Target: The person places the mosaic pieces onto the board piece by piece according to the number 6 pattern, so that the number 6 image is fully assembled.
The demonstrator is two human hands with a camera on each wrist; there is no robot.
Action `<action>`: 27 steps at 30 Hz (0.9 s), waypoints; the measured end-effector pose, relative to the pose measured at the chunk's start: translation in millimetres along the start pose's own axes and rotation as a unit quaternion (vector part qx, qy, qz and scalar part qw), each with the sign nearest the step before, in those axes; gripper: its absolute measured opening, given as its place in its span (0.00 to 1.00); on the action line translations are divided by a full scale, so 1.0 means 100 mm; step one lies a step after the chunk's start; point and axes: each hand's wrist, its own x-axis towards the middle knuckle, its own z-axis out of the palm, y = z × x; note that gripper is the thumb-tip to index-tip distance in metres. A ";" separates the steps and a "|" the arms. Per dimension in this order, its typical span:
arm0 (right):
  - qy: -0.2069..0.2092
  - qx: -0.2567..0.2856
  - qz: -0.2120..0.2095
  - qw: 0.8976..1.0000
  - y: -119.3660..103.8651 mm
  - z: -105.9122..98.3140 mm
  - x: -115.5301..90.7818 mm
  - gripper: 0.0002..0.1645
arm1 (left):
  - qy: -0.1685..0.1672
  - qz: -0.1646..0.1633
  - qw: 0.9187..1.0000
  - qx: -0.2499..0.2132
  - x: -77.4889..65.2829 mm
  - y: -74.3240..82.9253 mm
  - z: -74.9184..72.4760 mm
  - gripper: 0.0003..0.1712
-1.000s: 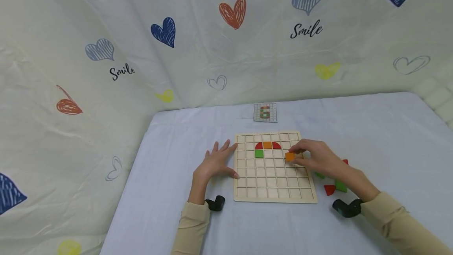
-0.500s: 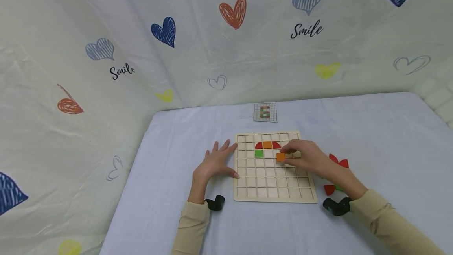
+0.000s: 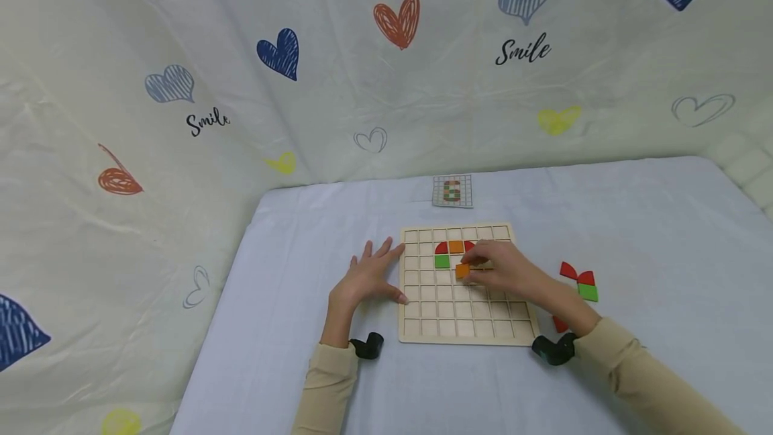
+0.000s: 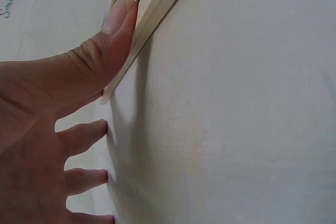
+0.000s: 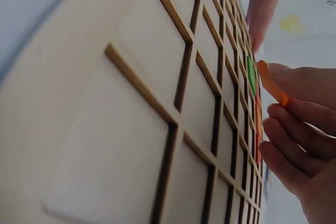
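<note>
My right hand [image 3: 500,266] pinches an orange square tile [image 3: 462,271] between thumb and fingertips, close over the wooden grid board [image 3: 423,327]. In the right wrist view the orange tile stands tilted, apart from the grid. Set into the board are a green square tile [image 3: 442,262], a red quarter-round tile [image 3: 441,248], an orange square tile [image 3: 455,247] and another red tile [image 3: 468,246], partly behind my right fingers. My left hand [image 3: 367,280] lies spread at the board's left edge. In the left wrist view its thumb [image 4: 118,17] rests on the rim.
A small pattern card [image 3: 452,192] lies behind the board. Right of it are loose red tiles [image 3: 568,270] and a green tile [image 3: 588,293], with another red tile [image 3: 560,324] partly hidden by the right forearm. A white cloth [image 3: 290,247] covers the table.
My right hand has carried the orange tile leftward over the board, from its right side toward the middle. More loose tiles show beside the right forearm. The left hand stays put.
</note>
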 end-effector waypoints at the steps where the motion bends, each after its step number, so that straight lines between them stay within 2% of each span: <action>1: -0.003 -0.002 0.000 1.000 -0.01 0.02 0.01 0.14 | 0.000 0.001 1.000 -0.001 0.00 0.00 0.00 0.64; 11: -0.024 -0.008 -0.014 1.000 -0.06 0.15 0.13 0.13 | 0.000 -0.001 1.000 -0.003 0.00 -0.02 0.00 0.64; 24: -0.033 -0.054 0.017 0.998 -0.15 0.26 0.20 0.14 | -0.002 0.001 1.000 -0.011 0.00 -0.02 -0.01 0.64; 27: -0.034 -0.069 0.013 0.997 -0.15 0.27 0.20 0.13 | -0.003 0.000 1.000 -0.011 -0.01 -0.02 0.00 0.64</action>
